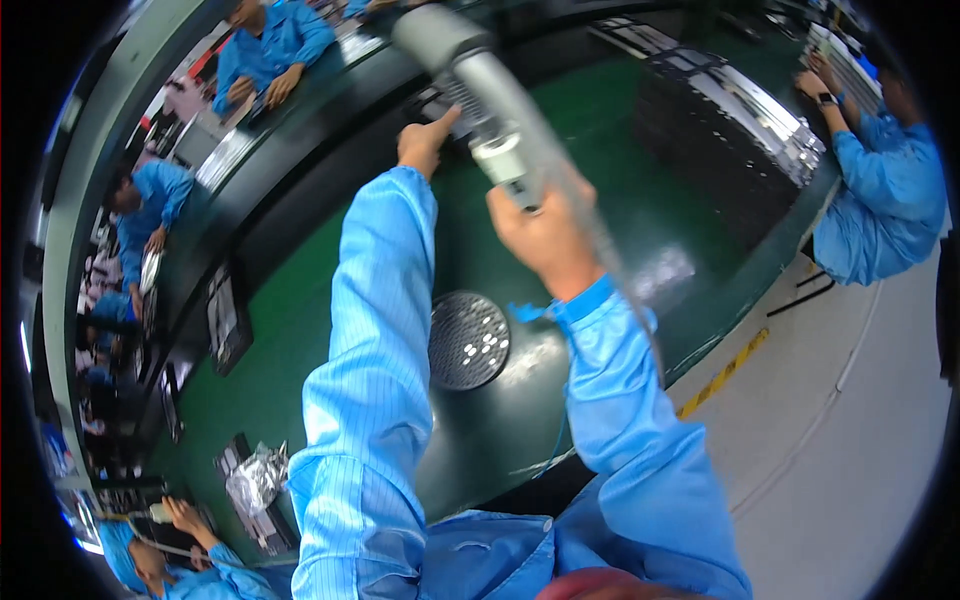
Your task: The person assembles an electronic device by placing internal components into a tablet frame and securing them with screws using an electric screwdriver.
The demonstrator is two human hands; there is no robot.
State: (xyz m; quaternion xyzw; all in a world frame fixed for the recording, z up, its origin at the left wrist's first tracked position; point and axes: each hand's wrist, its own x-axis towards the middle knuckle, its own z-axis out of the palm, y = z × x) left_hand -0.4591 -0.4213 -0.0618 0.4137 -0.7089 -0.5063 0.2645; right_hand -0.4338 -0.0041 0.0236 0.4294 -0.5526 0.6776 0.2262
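My right hand (545,235) has its grip wrapped around the grey hanging tool (480,90) reaching in from twelve o'clock, while my left hand (423,143), at its nine o'clock, rests a narrow, loosely curled grip on a dark tray (432,103) on the green counter (660,215).

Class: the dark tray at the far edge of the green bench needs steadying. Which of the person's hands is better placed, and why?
Left. The left hand already reaches the dark tray, thumb out, and appears free. The right hand is gripping the grey handheld tool.
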